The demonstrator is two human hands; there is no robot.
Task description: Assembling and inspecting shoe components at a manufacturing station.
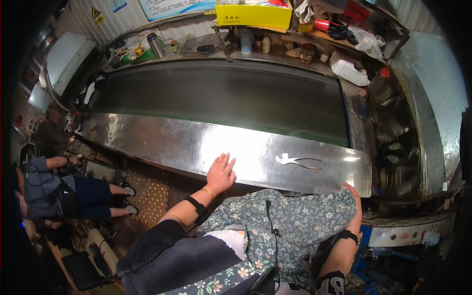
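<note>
My left hand (221,173) lies flat on the near edge of a shiny metal ledge (162,140), its fingers stretched out and nothing in them. To its right, apart from both hands, a pair of metal pincers (298,161) rests on the ledge with its handles pointing right. My right hand (352,191) is at the ledge's near right edge. The flowered apron and the ledge's rim hide most of its fingers, so its grip does not show. Beyond the ledge stretches a wide dark conveyor belt (221,93) with nothing lying on it.
Behind the belt, a shelf bears a steel flask (156,45), a grey mug (246,41), a jar (308,53) and a white plastic jug (348,69). A yellow box (253,14) sits above. At the left stands another person (69,189). A control panel (410,236) is at the lower right.
</note>
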